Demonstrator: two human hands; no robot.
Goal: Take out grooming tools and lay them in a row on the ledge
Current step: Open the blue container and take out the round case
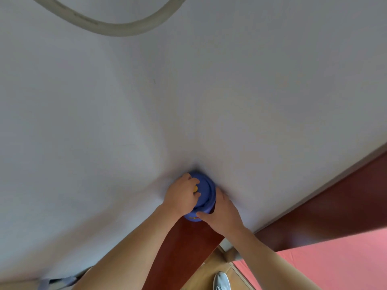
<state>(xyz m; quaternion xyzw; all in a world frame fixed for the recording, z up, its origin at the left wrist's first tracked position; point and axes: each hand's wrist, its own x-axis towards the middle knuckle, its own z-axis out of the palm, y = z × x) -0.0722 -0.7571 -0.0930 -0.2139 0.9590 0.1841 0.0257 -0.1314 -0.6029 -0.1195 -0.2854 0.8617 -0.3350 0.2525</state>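
A round blue container with a lid stands on the narrow reddish-brown ledge, pushed into the corner where two white walls meet. My left hand rests on top of the lid, its fingers around a small yellow knob. From the right side, my right hand wraps the container's body, thumb across its front. No grooming tools are visible; the container's inside is hidden.
White walls fill most of the view, with a curved pale hose or trim at the top. A dark red-brown band runs along the right wall. Below lie wooden floor, a pink mat and a grey shoe.
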